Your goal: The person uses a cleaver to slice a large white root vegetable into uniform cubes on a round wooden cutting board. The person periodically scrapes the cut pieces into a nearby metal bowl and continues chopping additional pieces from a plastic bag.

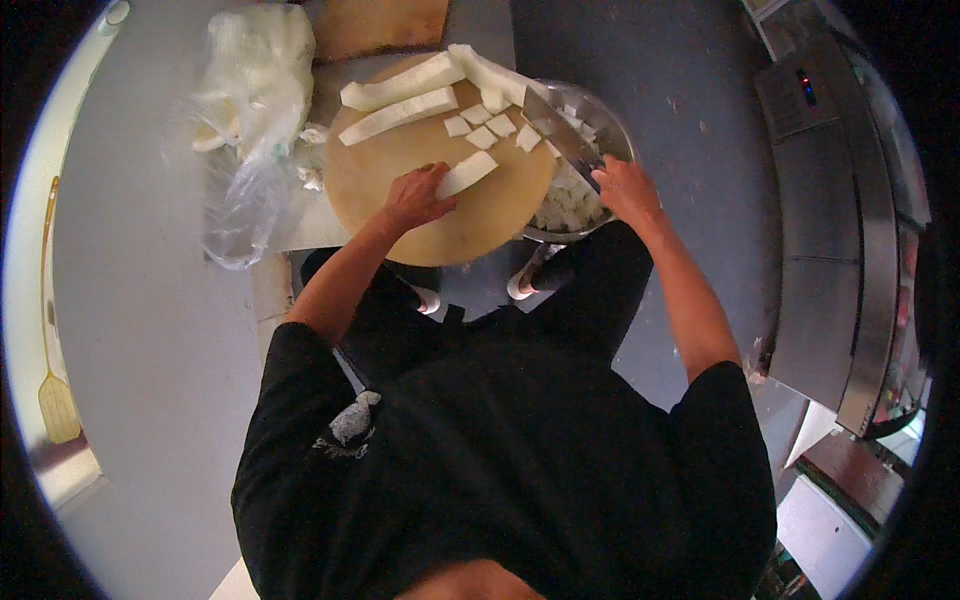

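Observation:
A round cutting board (495, 217) lies in front of me. My left hand (424, 196) grips the near end of a short pale vegetable strip (469, 174) on it. Shut on the handle of a broad-bladed knife (559, 131), my right hand (626, 187) is over the metal bowl (630, 142) at the board's right. The blade slants across the board's right edge. Cut pale pieces (566, 202) lie in the bowl. Several square pieces (481, 136) rest near the blade. Longer strips (401, 116) lie across the board's far side, one reaching towards the bowl.
A clear plastic bag (259, 90) with pale contents lies left of the board, with scraps (310, 177) between them. A brown board (382, 26) is beyond. A steel appliance (821, 187) stands at the right, and a fly swatter (58, 409) is at the far left.

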